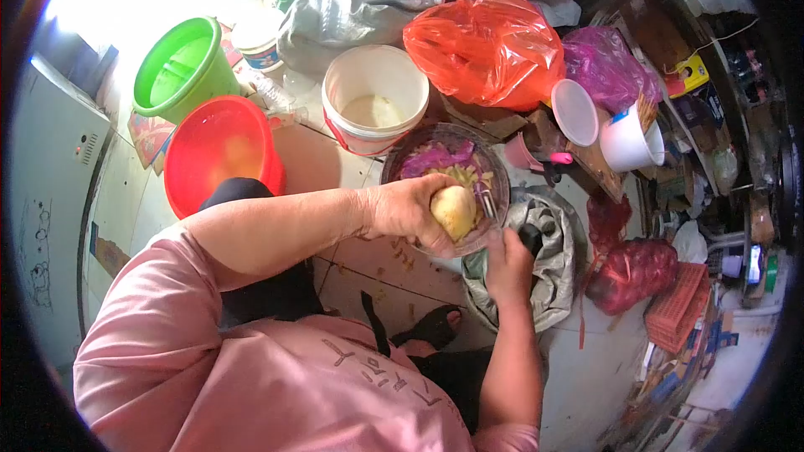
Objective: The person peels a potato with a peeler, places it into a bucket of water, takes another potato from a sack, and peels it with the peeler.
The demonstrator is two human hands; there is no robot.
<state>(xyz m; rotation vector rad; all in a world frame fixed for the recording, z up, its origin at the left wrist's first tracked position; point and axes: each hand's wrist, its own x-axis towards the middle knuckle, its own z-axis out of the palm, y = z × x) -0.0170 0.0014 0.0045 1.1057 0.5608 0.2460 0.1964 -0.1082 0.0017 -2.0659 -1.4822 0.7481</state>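
Observation:
My left hand (410,211) is wrapped round a pale yellow, mostly peeled potato (455,211) above a bowl. In my right hand (509,266) is a peeler (489,203), its metal head up beside the potato; my fingers hide most of its handle. Whether the metal touches the potato, I cannot tell. Below both hands sits the clear bowl (392,169) with yellowish peelings (469,174) and something purple (437,157) in it. A grey sack (557,285), its mouth rolled open, stands right by my right hand.
Behind the bowl stands a white bucket (377,59). To the left are a red tub (186,169) with liquid and a green tub (209,67). A red plastic bag (494,50) bulges at the back. On the right lie a net bag of onions (632,274) and a red crate (677,308).

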